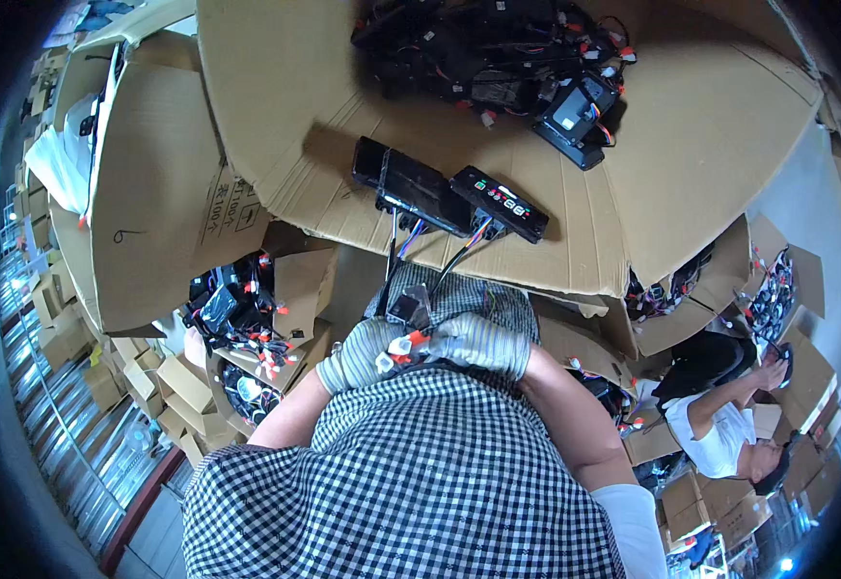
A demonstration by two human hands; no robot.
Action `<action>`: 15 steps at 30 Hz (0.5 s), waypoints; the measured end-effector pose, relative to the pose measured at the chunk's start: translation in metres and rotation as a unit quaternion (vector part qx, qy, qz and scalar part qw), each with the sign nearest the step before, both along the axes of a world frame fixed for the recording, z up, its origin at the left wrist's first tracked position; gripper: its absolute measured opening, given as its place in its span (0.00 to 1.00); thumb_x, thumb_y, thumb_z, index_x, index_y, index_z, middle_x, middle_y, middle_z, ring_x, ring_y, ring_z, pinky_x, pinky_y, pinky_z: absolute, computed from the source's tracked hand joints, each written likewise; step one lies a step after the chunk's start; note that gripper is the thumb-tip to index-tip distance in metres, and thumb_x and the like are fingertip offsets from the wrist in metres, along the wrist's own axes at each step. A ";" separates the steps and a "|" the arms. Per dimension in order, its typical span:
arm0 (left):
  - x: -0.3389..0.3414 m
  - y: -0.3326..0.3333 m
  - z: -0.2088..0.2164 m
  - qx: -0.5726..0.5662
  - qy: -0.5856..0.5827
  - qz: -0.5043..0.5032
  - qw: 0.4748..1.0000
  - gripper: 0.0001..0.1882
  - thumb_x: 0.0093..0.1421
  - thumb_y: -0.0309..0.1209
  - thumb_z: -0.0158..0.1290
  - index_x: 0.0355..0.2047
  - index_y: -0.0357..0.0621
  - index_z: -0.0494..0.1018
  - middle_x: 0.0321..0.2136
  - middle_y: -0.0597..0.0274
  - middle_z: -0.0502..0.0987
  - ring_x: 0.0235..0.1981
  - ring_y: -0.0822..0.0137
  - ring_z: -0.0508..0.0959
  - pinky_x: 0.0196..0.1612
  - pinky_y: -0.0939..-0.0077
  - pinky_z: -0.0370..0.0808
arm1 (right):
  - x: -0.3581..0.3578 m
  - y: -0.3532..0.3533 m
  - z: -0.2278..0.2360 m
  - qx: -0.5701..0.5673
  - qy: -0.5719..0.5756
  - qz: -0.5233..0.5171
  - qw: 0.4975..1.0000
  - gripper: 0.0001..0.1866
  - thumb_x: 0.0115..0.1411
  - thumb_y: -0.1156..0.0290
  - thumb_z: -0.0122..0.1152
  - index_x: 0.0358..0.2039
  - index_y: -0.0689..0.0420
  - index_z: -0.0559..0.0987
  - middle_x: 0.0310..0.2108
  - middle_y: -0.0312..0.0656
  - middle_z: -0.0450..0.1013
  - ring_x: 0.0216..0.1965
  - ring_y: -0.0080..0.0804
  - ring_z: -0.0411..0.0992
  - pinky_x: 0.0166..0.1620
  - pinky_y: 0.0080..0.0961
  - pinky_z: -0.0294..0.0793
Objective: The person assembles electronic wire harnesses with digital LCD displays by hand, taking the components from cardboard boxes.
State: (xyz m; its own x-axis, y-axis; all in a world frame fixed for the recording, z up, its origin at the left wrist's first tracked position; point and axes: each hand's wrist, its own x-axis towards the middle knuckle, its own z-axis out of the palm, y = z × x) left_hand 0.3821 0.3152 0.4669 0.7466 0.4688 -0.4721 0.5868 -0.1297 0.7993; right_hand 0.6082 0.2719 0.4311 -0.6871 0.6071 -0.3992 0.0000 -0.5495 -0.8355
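The left hand (361, 355) and right hand (486, 344), gloved, meet, fingers closed on connectors (400, 346) between them. Just beyond the hands, wires (458, 258) hang from two panels (501, 204) on cardboard (580, 246); farther ahead lies a black pile (459, 53).

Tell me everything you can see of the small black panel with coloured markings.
The black panel is a slim bar with rounded corners, seemingly plastic, its face marked in white, red and green. It lies face up, slanting, on the cardboard, close against a plainer black unit; wires run from beneath it toward the cardboard's near edge.
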 end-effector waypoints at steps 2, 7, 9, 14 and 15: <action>0.002 0.006 0.003 -0.013 0.022 -0.012 1.000 0.12 0.47 0.35 0.56 0.30 0.41 0.74 0.23 0.53 0.73 0.26 0.49 0.73 0.30 0.63 0.69 | -0.003 0.002 0.006 0.003 0.027 -0.063 0.998 0.19 0.59 0.59 0.55 0.41 0.62 0.78 0.28 0.44 0.76 0.30 0.28 0.73 0.37 0.24 0.72; -0.003 0.016 -0.006 -0.029 0.000 -0.020 0.999 0.17 0.46 0.40 0.56 0.32 0.42 0.73 0.24 0.51 0.73 0.28 0.47 0.73 0.32 0.61 0.69 | -0.008 0.002 0.000 -0.086 -0.038 -0.002 0.996 0.21 0.58 0.53 0.57 0.37 0.62 0.78 0.26 0.40 0.75 0.26 0.24 0.69 0.32 0.24 0.70; -0.012 0.023 -0.011 -0.020 -0.011 -0.033 0.999 0.17 0.47 0.41 0.56 0.32 0.42 0.73 0.24 0.51 0.73 0.28 0.47 0.73 0.32 0.61 0.69 | -0.016 0.002 0.002 -0.082 -0.025 -0.043 0.995 0.21 0.58 0.54 0.56 0.36 0.62 0.78 0.25 0.40 0.75 0.24 0.23 0.69 0.30 0.23 0.69; -0.033 0.013 -0.005 -0.001 -0.073 -0.030 0.997 0.10 0.54 0.37 0.49 0.32 0.45 0.71 0.28 0.51 0.74 0.30 0.50 0.74 0.33 0.61 0.69 | -0.031 -0.015 -0.011 -0.002 -0.008 -0.053 0.999 0.15 0.58 0.59 0.58 0.31 0.60 0.79 0.23 0.29 0.70 0.24 0.17 0.64 0.27 0.17 0.63; -0.036 0.011 -0.005 0.012 -0.133 0.019 0.991 0.10 0.54 0.37 0.49 0.31 0.44 0.71 0.27 0.52 0.74 0.29 0.51 0.73 0.34 0.62 0.69 | -0.036 -0.013 0.001 -0.018 -0.043 -0.069 0.997 0.15 0.58 0.59 0.57 0.30 0.60 0.78 0.21 0.29 0.69 0.22 0.16 0.63 0.25 0.18 0.62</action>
State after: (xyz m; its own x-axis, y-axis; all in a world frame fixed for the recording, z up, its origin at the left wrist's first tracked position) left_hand 0.3461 0.3265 0.4619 0.8251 0.5070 -0.2494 0.3607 -0.1328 0.9232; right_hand 0.5719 0.2590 0.4322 -0.5614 0.6772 -0.4756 -0.0070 -0.5786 -0.8156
